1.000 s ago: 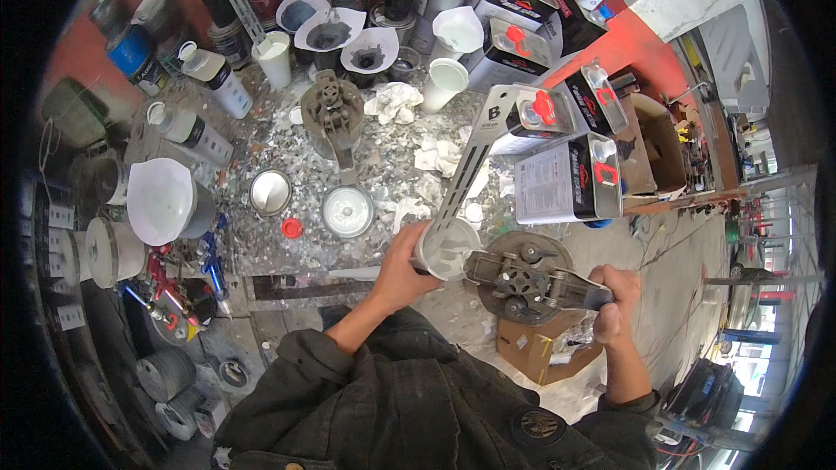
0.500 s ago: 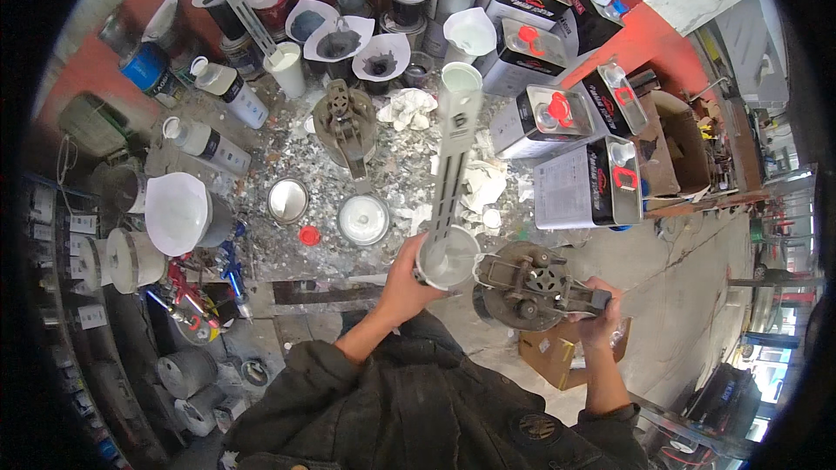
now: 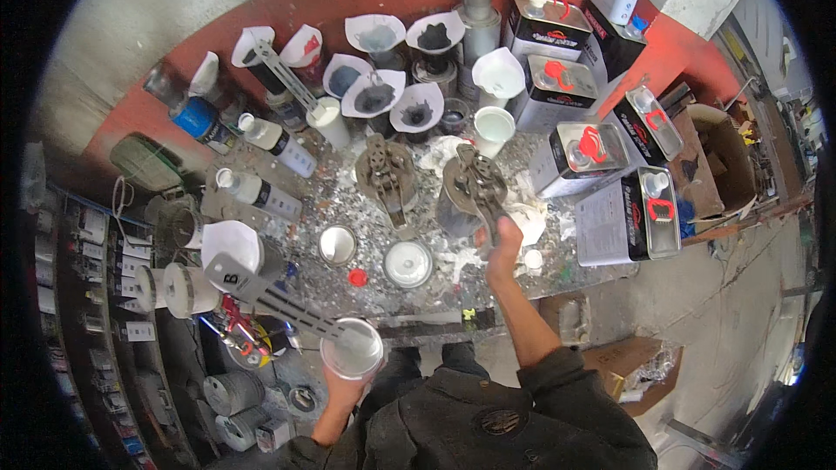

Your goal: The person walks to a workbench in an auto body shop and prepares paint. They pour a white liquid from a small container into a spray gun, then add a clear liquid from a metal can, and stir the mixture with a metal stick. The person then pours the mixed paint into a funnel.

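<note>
My left hand (image 3: 347, 383) holds a clear cup (image 3: 353, 352) of pale liquid below the bench's front edge; a long slotted metal stick (image 3: 270, 296) leans in it. My right hand (image 3: 505, 239) is closed on the lever handle of a grimy metal stirring lid (image 3: 475, 174) on a can (image 3: 457, 216) on the paint-spattered bench (image 3: 540, 270). A similar lidded can (image 3: 385, 183) stands to its left. Near them are an open tin (image 3: 337, 245), a round tin (image 3: 407, 263), a red cap (image 3: 357, 278) and crumpled paper (image 3: 522, 209).
Several cups with paper strainers (image 3: 373, 97), white bottles (image 3: 259, 196) and spray guns (image 3: 239, 326) crowd the bench. Several rectangular metal cans (image 3: 614, 222) stand at the right, beside a cardboard box (image 3: 714, 165). Shelving (image 3: 122, 313) runs down the left; another box (image 3: 644, 365) lies on the floor.
My right hand has carried the lidded can up and left onto the bench. My left hand has lowered the cup leftward, and the stick now tilts left. The view has shifted.
</note>
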The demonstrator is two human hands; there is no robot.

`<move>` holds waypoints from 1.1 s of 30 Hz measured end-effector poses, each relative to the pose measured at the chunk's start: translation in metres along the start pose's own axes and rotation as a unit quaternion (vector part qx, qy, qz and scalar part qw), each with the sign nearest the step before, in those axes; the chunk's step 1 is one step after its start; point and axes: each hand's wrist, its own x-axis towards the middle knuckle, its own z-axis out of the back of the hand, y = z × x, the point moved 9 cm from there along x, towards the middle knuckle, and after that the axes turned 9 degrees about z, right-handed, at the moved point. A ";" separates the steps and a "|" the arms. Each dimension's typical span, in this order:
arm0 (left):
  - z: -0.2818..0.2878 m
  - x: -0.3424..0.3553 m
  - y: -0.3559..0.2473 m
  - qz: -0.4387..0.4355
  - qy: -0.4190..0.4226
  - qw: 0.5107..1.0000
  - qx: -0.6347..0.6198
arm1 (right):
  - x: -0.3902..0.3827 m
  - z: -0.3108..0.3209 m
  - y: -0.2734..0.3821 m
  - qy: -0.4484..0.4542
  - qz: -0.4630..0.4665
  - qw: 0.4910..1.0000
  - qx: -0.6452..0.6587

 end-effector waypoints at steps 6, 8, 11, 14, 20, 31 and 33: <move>0.033 -0.002 -0.009 -0.032 -0.022 0.999 0.029 | -0.008 -0.056 -0.009 0.008 0.056 0.996 -0.070; 0.038 0.004 -0.015 -0.034 0.003 0.999 0.023 | -0.011 -0.052 -0.021 0.027 0.046 0.992 -0.110; 0.029 0.019 -0.031 -0.049 0.044 0.998 -0.010 | -0.016 -0.031 -0.011 0.009 -0.013 0.988 -0.151; 0.009 0.042 -0.031 -0.106 0.076 0.991 0.016 | -0.029 0.036 0.024 -0.053 0.027 0.973 -0.222; -0.072 0.077 -0.007 -0.092 0.188 0.977 0.035 | -0.070 0.221 0.132 -0.290 0.062 0.881 -0.369; -0.208 0.062 -0.039 -0.092 0.181 0.979 -0.017 | 0.008 0.250 0.175 -0.314 0.200 0.823 -0.429; -0.225 0.062 -0.039 -0.086 0.185 0.979 -0.015 | 0.006 0.254 0.170 -0.311 0.204 0.822 -0.431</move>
